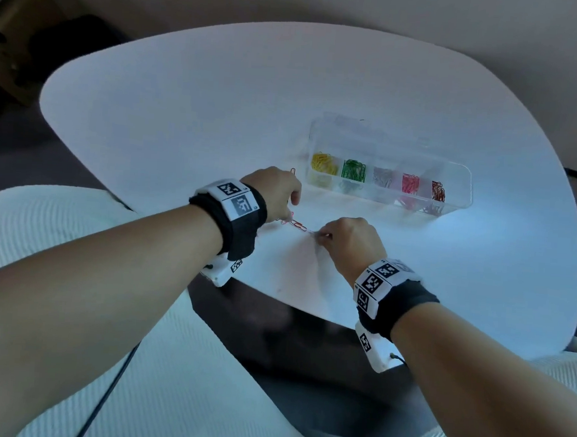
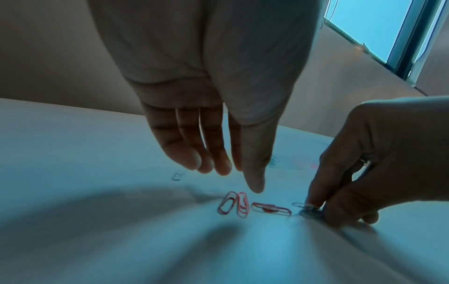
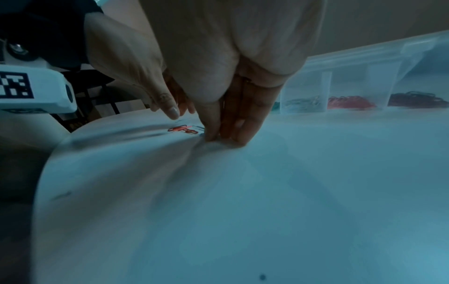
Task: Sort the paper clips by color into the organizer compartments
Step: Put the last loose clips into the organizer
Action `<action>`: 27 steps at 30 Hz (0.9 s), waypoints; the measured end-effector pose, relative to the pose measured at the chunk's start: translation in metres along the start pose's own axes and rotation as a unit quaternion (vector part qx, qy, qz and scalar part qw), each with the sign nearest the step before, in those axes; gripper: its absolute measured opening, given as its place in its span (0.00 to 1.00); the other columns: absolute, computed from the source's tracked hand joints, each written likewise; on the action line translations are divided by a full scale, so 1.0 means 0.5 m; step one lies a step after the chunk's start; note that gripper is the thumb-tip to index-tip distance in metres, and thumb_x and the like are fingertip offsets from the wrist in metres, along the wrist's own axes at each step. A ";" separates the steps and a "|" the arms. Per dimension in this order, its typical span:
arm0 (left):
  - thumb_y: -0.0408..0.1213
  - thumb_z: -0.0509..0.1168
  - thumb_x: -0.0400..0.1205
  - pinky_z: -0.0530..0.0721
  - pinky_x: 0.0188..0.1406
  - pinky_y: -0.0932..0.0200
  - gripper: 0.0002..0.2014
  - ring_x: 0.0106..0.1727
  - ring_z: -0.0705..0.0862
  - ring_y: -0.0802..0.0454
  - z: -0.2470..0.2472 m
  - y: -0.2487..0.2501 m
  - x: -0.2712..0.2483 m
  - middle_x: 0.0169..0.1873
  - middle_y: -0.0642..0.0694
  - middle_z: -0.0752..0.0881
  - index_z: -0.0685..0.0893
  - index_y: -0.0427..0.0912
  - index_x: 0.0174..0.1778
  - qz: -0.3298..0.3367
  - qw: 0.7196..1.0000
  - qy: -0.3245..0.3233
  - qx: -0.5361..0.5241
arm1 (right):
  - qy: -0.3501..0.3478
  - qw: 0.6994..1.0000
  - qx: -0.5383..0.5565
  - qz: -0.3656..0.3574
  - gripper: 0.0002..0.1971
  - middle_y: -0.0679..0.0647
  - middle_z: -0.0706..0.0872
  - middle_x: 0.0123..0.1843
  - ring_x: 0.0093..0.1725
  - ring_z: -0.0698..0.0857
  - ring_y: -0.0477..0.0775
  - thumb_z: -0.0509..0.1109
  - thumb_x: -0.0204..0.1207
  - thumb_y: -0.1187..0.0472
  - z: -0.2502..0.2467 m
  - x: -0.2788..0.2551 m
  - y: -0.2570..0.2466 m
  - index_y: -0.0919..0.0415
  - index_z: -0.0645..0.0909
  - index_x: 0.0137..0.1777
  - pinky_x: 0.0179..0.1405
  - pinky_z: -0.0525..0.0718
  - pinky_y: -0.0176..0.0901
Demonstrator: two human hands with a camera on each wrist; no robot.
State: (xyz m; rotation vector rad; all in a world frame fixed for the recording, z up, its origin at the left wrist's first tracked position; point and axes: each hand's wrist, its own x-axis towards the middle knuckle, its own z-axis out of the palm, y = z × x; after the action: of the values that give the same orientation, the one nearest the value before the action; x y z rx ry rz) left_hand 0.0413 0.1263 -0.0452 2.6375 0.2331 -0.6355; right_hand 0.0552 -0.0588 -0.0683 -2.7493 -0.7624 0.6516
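Between my hands on the white table [image 1: 219, 112] lie two pink paper clips [image 2: 233, 204] and a red clip [image 2: 271, 209]. My left hand [image 1: 287, 209] hovers just above them with fingers straight and relaxed, holding nothing. My right hand [image 1: 326, 236] has its fingertips down on the table and pinches a silver clip [image 2: 302, 205] just right of the red one. The clear organizer [image 1: 468, 192] stands beyond the hands. Its compartments hold, from left to right, yellow, green, silver, pink and red clips.
A lone dark clip [image 1: 292, 172] lies on the table just beyond my left hand, near the organizer's left end. Another pale clip [image 2: 178, 175] lies left of my left fingers. The table's near edge [image 1: 275, 298] runs close under both wrists.
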 end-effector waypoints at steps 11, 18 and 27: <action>0.45 0.68 0.79 0.80 0.42 0.57 0.06 0.48 0.84 0.47 0.012 0.008 -0.003 0.47 0.51 0.87 0.88 0.50 0.46 -0.010 0.999 0.006 0.048 | -0.014 1.000 -0.011 -0.024 0.08 0.53 0.82 0.37 0.37 0.82 0.63 0.67 0.75 0.66 -0.002 -0.003 -0.013 0.56 0.84 0.36 0.32 0.75 0.44; 0.39 0.70 0.75 0.82 0.41 0.55 0.06 0.49 0.82 0.46 0.021 0.016 -0.003 0.47 0.46 0.85 0.89 0.42 0.42 -0.001 0.998 0.005 0.055 | -0.031 0.999 -0.019 0.020 0.06 0.61 0.85 0.46 0.43 0.85 0.65 0.69 0.76 0.63 -0.015 -0.002 -0.014 0.65 0.85 0.48 0.42 0.85 0.49; 0.34 0.70 0.73 0.78 0.34 0.65 0.08 0.34 0.80 0.57 -0.030 0.026 -0.010 0.33 0.52 0.84 0.85 0.49 0.46 -0.011 0.947 0.146 -0.286 | -0.025 0.996 0.083 0.017 0.16 0.57 0.85 0.55 0.53 0.84 0.58 0.67 0.75 0.68 -0.034 -0.022 0.033 0.60 0.86 0.60 0.51 0.81 0.43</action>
State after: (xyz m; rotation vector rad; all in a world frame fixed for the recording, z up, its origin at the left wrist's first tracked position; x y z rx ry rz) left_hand 0.0463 0.1207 -0.0261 2.1492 0.4572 -0.1375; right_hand 0.0618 -0.0803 -0.0547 -2.6089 -0.6407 0.7568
